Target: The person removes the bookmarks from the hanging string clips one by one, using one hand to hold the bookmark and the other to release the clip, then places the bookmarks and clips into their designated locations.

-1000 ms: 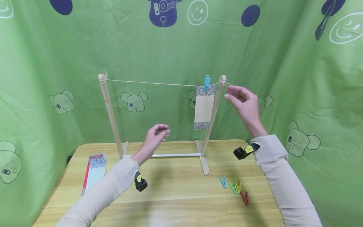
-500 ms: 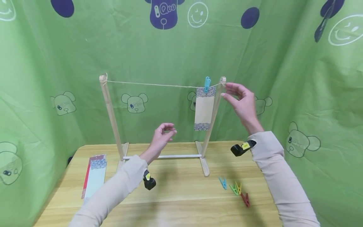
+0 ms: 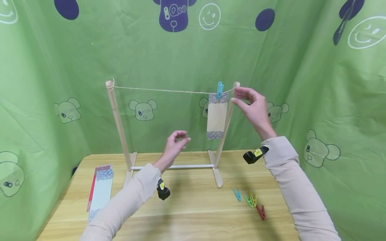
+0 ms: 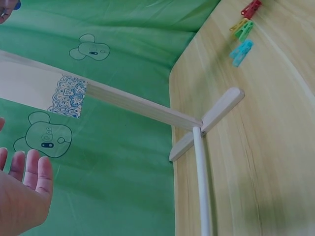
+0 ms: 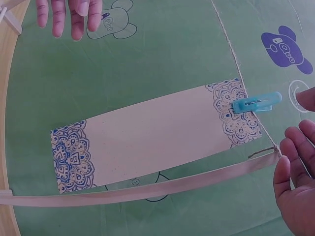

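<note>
A cream paper bookmark (image 3: 216,117) with blue lace-pattern ends hangs upright from a string (image 3: 159,89). One light-blue clothespin (image 3: 220,90) clips its top edge to the string. My right hand (image 3: 254,108) is raised at the right post's top, fingertips overlapping the post beside the string's knot, thumb apart from the fingers. In the right wrist view that hand (image 5: 302,182) holds nothing. Lower down, left of the bookmark, my left hand (image 3: 173,147) hovers in the air with fingers loosely bent and nothing in them. The left wrist view shows its fingers spread near the bookmark's lower end.
A wooden frame with a left post (image 3: 117,124), a right post (image 3: 224,134) and a white bottom rod (image 3: 190,166) stands on the table (image 3: 193,221). More bookmarks (image 3: 102,187) lie at left. Several clothespins, including a red one (image 3: 261,212), lie at right. Green curtain (image 3: 169,60) surrounds the table.
My right hand has moved left, from just beside the right post onto its top. The left hand has shifted right toward the bookmark. The bookmark and clothespin stay hanging.
</note>
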Motion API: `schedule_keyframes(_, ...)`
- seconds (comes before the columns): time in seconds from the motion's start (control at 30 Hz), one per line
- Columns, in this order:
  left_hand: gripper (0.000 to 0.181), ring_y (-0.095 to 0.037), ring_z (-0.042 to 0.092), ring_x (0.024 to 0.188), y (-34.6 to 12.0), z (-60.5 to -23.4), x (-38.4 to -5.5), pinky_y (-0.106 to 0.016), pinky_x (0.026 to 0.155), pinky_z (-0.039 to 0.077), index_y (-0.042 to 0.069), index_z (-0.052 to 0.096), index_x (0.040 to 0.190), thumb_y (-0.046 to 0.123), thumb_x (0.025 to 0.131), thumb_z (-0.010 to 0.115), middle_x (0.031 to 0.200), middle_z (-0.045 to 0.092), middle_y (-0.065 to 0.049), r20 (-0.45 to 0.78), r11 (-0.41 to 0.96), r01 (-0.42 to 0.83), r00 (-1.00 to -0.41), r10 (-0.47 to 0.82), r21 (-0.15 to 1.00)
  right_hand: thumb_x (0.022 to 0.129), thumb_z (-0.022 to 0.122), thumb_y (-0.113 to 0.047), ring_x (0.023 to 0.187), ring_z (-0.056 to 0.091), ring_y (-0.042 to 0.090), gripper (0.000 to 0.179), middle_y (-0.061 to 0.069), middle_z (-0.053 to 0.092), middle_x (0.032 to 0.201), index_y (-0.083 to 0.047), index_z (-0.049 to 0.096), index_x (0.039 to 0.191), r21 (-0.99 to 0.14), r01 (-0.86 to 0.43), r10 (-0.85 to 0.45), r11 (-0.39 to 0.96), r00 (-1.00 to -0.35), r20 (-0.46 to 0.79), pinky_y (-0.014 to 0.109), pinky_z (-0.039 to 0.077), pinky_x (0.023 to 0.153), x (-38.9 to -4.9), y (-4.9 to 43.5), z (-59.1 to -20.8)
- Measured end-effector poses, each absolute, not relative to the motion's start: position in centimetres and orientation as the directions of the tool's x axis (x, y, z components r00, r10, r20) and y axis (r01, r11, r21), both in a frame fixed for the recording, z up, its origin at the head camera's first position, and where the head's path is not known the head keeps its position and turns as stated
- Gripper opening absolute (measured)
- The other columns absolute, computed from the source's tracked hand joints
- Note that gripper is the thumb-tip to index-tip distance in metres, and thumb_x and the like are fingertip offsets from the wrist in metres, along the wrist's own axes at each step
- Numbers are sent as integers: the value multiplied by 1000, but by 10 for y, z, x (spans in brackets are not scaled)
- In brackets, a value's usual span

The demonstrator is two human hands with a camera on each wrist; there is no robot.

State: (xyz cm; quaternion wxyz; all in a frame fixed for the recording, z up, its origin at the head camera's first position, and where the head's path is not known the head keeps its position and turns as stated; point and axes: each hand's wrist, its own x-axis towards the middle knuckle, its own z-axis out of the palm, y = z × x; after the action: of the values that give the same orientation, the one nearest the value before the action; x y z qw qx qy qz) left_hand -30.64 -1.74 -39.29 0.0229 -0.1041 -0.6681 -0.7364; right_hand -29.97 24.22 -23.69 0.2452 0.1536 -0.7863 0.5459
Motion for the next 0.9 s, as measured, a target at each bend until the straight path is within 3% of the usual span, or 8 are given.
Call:
schedule_keyframes(0.33, 35, -21, 58, 98, -6, -394, -313, -27, 80, 54, 3, 57, 121, 10, 89, 69, 112, 62, -10, 174, -106, 164, -980, 95, 981, 88, 73, -18, 115, 54, 22, 44, 11, 60, 126, -5, 58, 128, -786, -501, 33, 361, -836, 548, 27, 45, 99, -304, 237, -231)
schedule_keyframes(0.7, 36, -20, 58, 98, 7, -398, -321, -27, 81, 54, 4, 58, 123, 11, 89, 69, 113, 62, -9, 177, -87, 169, -980, 94, 982, 89, 72, -14, 115, 55, 20, 43, 10, 59, 127, -4, 58, 128, -777, -497, 26, 385, -836, 548, 28, 44, 101, -310, 235, -230)
schedule_keyframes(0.9, 36, -20, 57, 100, 11, -395, -324, -28, 82, 53, 3, 58, 123, 9, 89, 69, 118, 61, -13, 176, -113, 166, -981, 78, 980, 89, 72, -18, 118, 53, 20, 49, 11, 57, 132, -4, 55, 132, -779, -479, 14, 406, -849, 529, 30, 41, 103, -314, 232, -228)
